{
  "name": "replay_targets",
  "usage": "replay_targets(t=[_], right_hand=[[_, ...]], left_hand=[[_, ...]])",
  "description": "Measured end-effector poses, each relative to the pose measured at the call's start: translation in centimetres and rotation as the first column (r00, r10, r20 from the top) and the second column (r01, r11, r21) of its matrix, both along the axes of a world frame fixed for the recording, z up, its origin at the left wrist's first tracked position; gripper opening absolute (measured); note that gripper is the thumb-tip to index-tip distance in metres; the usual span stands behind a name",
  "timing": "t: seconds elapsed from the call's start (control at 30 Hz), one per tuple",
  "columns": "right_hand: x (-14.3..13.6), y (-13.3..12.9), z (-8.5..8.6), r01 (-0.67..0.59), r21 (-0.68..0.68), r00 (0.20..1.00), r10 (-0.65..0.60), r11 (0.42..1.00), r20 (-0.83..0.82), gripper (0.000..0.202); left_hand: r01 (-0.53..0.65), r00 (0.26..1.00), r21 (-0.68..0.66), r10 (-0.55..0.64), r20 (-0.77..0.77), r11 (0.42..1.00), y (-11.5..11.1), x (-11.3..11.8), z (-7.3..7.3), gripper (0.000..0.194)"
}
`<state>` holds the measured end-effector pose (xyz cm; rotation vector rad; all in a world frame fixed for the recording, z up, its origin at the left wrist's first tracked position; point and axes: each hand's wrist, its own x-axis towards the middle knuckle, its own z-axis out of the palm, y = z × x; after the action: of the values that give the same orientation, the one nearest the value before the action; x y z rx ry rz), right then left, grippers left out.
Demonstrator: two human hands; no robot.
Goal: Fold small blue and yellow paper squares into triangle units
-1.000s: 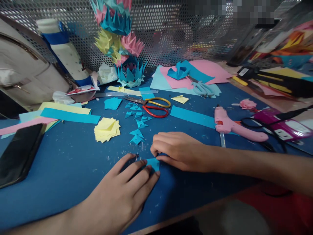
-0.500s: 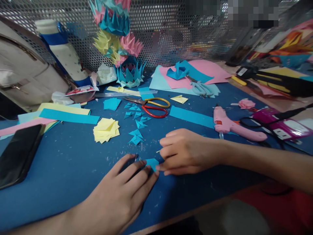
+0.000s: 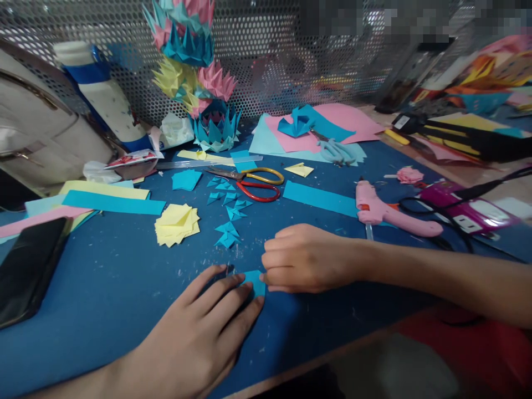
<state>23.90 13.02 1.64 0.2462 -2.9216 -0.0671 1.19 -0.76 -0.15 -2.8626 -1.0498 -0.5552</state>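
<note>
A small blue paper piece [image 3: 254,282] lies on the blue table near its front edge, partly covered by fingers. My left hand [image 3: 208,318] rests flat over its left side, fingers spread, the tips pressing on the paper. From the right, my right hand [image 3: 305,259] is closed with curled fingers, its fingertips at the paper's right edge; their exact grip is hidden. Small folded blue triangles [image 3: 228,233] run in a column just beyond. To their left sits a stack of yellow paper squares [image 3: 178,223]. Scissors [image 3: 253,182] with yellow and red handles lie behind.
A pink glue gun [image 3: 384,209] lies at right beside a blue paper strip [image 3: 320,198]. The phone [image 3: 33,271], paper strips [image 3: 114,202] and a bottle [image 3: 106,100] are at left. A folded-paper tower [image 3: 216,124] stands at the back, near light-blue scissors [image 3: 336,151].
My right hand has curled in more tightly and shifted slightly at the paper's right edge. The left hand stays on the paper. The whole view has moved a little.
</note>
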Motion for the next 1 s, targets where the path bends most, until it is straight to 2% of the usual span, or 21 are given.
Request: replay_targets(t=[0.1,0.2,0.37,0.47,0.6,0.73,0.83,0.93,1.0], right_hand=[[0.0,0.0,-0.1,-0.122,0.132,0.981,0.140,0.984,-0.132,0.030],[0.1,-0.2,-0.2,-0.184,0.182,0.954,0.220,0.966,-0.203,0.036],[-0.4,-0.4,-0.3,-0.149,0.162,0.977,0.171,0.976,-0.132,0.031],[-1.0,-0.5,-0.5,-0.052,0.079,0.998,0.055,0.996,-0.042,0.026],[-1.4,-0.5,-0.7,0.089,-0.137,0.995,-0.083,0.987,0.047,0.023],[-1.2,-0.5,-0.3,0.166,-0.373,0.983,-0.122,0.913,0.137,0.016],[-1.1,-0.5,-0.1,0.178,-0.520,0.984,-0.134,0.835,0.120,0.014],[-0.9,-0.5,-0.2,0.182,-0.566,0.982,-0.179,0.804,0.062,0.015],[-0.7,-0.5,-0.4,0.166,-0.523,0.982,-0.187,0.836,0.013,0.016]], left_hand=[[-0.005,1.000,-0.002,0.005,0.001,1.000,0.2,0.1,0.5,0.036],[-0.004,1.000,-0.007,0.004,0.010,1.000,0.2,0.2,0.8,0.036],[-0.007,1.000,-0.034,0.007,0.011,0.999,-0.1,0.1,0.3,0.036],[-0.005,1.000,-0.012,0.005,0.015,1.000,-0.2,-0.1,0.0,0.035],[0.011,1.000,0.027,-0.012,0.026,1.000,-0.4,-0.3,-0.2,0.034],[0.002,0.999,0.020,-0.003,0.052,1.000,-0.3,-0.3,-0.4,0.036],[-0.006,1.000,-0.004,0.006,0.023,1.000,-0.2,-0.2,-0.3,0.037],[-0.010,1.000,-0.044,0.009,-0.017,0.999,-0.1,0.0,-0.1,0.039],[-0.015,1.000,-0.057,0.014,-0.022,0.998,-0.1,0.0,0.1,0.040]])
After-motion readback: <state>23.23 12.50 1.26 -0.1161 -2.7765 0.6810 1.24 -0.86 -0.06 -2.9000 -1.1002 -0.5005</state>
